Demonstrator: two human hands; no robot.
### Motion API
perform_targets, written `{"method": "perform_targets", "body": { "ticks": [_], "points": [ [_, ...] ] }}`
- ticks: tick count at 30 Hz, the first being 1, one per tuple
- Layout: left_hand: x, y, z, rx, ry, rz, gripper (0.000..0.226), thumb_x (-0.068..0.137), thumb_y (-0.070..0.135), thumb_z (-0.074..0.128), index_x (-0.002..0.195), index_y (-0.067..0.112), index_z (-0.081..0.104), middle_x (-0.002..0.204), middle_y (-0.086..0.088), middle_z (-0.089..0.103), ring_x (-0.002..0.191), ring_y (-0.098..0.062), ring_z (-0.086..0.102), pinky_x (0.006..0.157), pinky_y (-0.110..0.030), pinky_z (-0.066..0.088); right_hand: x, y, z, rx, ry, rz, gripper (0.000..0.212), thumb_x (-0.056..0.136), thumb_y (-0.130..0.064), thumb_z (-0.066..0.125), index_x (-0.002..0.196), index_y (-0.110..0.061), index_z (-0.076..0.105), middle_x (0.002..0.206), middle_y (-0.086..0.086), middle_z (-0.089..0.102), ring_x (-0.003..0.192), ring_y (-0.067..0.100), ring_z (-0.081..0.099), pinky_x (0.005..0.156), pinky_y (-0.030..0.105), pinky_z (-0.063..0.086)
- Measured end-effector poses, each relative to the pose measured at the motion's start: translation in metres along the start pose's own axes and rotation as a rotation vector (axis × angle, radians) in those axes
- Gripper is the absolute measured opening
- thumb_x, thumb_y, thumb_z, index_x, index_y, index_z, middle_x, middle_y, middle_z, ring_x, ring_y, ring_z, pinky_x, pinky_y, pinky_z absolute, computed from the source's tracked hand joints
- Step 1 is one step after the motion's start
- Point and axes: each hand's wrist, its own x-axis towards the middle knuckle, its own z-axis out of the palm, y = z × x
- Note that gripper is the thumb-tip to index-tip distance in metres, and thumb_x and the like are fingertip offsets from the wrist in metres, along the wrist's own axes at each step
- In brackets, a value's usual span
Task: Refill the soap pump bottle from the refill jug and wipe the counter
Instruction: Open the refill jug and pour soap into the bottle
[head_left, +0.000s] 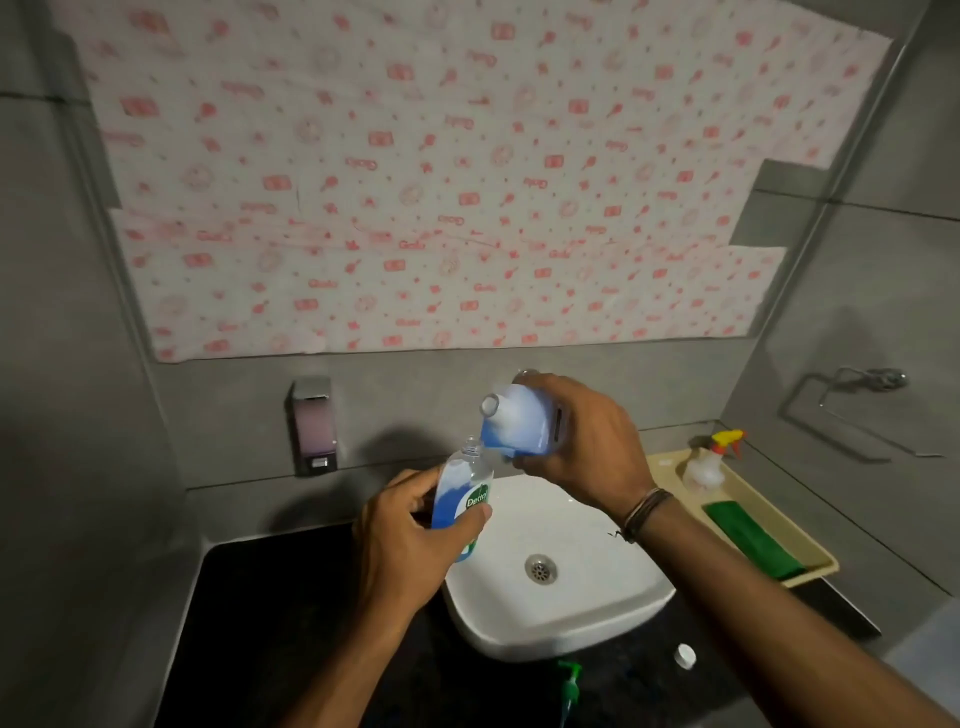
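My left hand (410, 535) grips the clear soap bottle (465, 480), which has a green label, blue liquid inside and an open neck, tilted over the left of the white sink (587, 618). My right hand (587, 441) holds the translucent refill jug (514, 421), tipped with its open mouth pointing left, just above the bottle's neck. Blue liquid pools in the jug's lower side. The green pump head (570, 686) lies on the black counter (291, 623) in front of the sink. A white cap (684, 656) lies to its right.
A beige tray (815, 561) at the right holds a folded green cloth (753, 543) and a spray bottle (706, 462) with a yellow and red trigger. A wall soap dispenser (313, 423) hangs at the left. A metal holder (852, 405) is on the right wall.
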Motion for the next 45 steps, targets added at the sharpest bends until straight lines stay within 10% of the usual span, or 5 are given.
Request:
{"method": "perform_targets", "body": {
  "ticks": [45],
  "points": [
    [0.004, -0.004, -0.022, 0.055, 0.051, 0.012, 0.049, 0.068, 0.048, 0.092, 0.110, 0.025, 0.080, 0.098, 0.012, 0.078, 0.082, -0.011, 0.076, 0.068, -0.037, 0.067, 0.017, -0.033, -0.008, -0.236, 0.001, -0.199, 0.069, 0.067, -0.021, 0.092, 0.131, -0.020, 0.065, 0.119, 0.005, 0.073, 0.101, 0.031, 0.069, 0.090, 0.048, 0.055]
  ]
}}
